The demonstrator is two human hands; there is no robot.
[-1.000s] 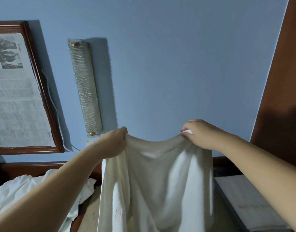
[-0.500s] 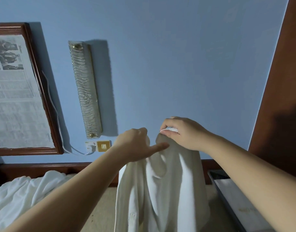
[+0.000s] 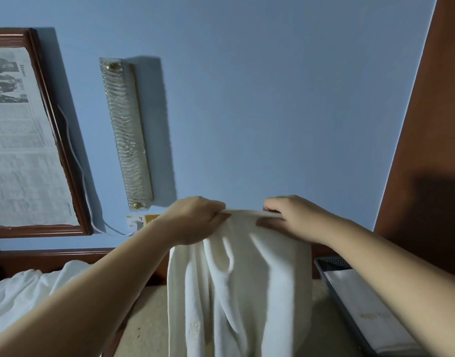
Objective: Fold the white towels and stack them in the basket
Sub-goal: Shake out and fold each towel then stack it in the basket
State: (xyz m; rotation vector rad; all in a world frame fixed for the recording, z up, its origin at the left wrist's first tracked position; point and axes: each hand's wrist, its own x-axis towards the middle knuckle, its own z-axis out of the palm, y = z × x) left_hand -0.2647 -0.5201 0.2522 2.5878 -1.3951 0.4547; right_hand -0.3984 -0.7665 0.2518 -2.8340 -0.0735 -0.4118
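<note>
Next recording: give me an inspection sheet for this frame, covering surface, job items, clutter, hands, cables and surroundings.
Surface: beige top, bare where visible.
Job's things: white towel held up, hanging in folds; basket at right with a folded towel lying in it; heap of white cloth at left.
Clutter: nothing seen.
Hands: left hand and right hand each grip the towel's top edge, apart from each other.
Cables: white cable runs down beside the frame to a wall socket.
Surroundings: blue wall, framed newspaper, glass wall light, wooden panel at right.
</note>
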